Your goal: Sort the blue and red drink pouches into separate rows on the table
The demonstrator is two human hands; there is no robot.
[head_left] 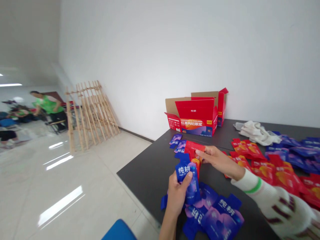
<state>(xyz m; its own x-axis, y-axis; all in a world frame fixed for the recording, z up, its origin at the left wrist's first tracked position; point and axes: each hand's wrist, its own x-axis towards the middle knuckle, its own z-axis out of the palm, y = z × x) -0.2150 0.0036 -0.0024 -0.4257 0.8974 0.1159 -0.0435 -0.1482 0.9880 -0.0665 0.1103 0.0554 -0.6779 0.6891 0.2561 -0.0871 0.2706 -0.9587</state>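
My left hand (177,190) is closed on a blue-purple pouch (192,190), thumb across its front. Just beyond it, my right hand (212,158) pinches a red pouch (193,146) with an orange print, held close behind the blue one. Under and beside my left hand, several blue pouches (221,218) lie overlapping on the dark table (150,166). A few more blue pouches (176,138) lie farther back, partly hidden by the red pouch.
Two open red cartons (197,116) stand by the wall. To the right are several red pouches (265,170), a pile of blue pouches (300,150) and a white cloth (257,131). A blue chair (119,231) is at the near edge. Wooden racks (90,113) and people stand far left.
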